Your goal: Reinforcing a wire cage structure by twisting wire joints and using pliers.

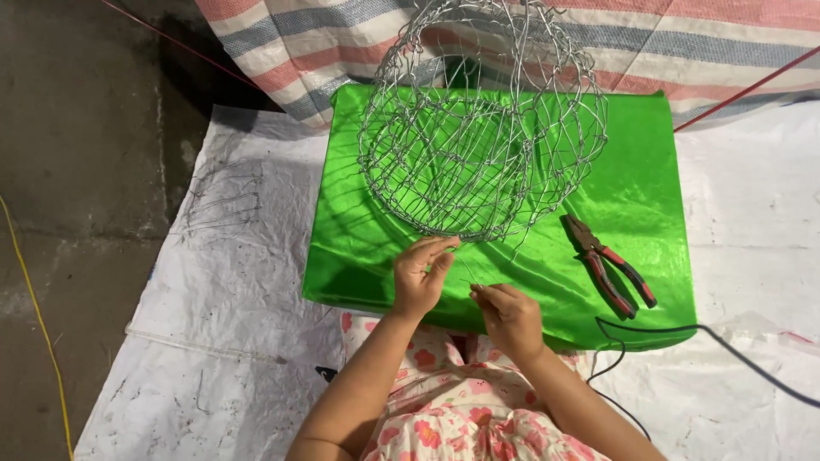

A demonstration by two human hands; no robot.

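Observation:
A round basket of woven silver wire mesh [478, 128] stands on a shiny green covered board [632, 196]. My left hand [420, 275] pinches the lower rim of the mesh at its near edge. Just right of it, my right hand [509, 314] holds a thin loose wire [471, 275] whose tip points up toward the rim. Both hands are close together over the board's front edge.
Red-handled pliers [612, 266] lie on the green board to the right. A bundle of bent wires [224, 198] rests on the white tarp [231, 324] at left. A black cable [683, 329] crosses the right side. Striped fabric [683, 43] lies behind; a yellow cord [34, 316] runs on the concrete floor.

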